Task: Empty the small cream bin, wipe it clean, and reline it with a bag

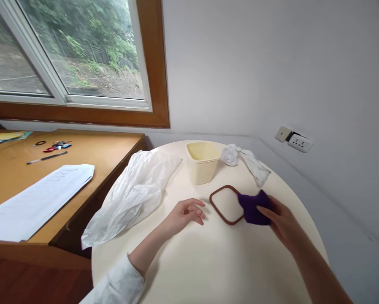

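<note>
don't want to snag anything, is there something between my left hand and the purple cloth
Yes, the brown ring: it lies on the round table between your left hand and the purple cloth in your right hand. It looks low enough to reach over.

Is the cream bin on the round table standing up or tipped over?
Upright: the cream bin rests on its base on the round table, with its open mouth facing up.
</note>
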Available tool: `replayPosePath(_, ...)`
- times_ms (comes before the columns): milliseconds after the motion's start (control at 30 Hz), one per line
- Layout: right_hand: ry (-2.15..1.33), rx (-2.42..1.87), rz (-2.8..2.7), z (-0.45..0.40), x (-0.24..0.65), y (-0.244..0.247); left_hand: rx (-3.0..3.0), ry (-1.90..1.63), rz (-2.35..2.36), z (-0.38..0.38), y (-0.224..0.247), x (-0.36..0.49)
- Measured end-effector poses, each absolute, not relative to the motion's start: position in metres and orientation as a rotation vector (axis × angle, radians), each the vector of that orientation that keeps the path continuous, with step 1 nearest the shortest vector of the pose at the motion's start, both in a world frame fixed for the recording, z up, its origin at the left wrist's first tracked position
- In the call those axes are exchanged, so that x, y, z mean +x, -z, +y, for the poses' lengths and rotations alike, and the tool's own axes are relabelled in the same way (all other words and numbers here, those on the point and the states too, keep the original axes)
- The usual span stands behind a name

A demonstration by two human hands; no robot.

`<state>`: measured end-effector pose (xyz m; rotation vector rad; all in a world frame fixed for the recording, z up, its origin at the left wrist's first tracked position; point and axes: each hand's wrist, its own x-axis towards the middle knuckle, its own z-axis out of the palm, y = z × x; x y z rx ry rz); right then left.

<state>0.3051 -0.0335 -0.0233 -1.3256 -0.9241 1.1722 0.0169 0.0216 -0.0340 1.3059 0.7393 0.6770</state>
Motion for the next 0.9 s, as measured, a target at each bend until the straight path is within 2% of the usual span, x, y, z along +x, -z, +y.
replayPosePath(167,-0.988,-1.909,-1.197,-0.043,0.377,0.054,1.941,-0.762,1.298,0.023,0.012,-0.010)
replayPosePath(267,-0.686,-2.170,-1.296,-0.043,0.394,0.072,2.318,-0.459,1.756,0.026,0.000,-0.040)
replayPosePath(367,-0.528,-2.258,-1.364,-0.041,0.398,0.080,2.278,-0.025,2.057,0.030,0.000,-0.070)
replayPosePath(467,-0.510,-2.298,-1.419,-0.038,0.401,0.079,2.150,0.156,2.062,0.031,0.007,-0.090)
replayPosePath(600,-0.484,-2.403,-1.486,-0.038,0.409,0.078,2.162,0.058,1.957,0.028,0.016,-0.101)
replayPosePath(767,0.000,-2.429,-1.534,-0.040,0.393,0.057,2.129,-0.157,1.750,0.031,0.007,-0.098)
replayPosePath(800,-0.005,-2.345,-1.552,-0.040,0.381,0.049,2.097,-0.218,1.709,0.032,0.002,-0.095)
replayPosePath(900,-0.368,-1.863,-1.752,-0.040,0.327,0.027,1.973,-0.379,1.520,0.032,-0.017,-0.074)
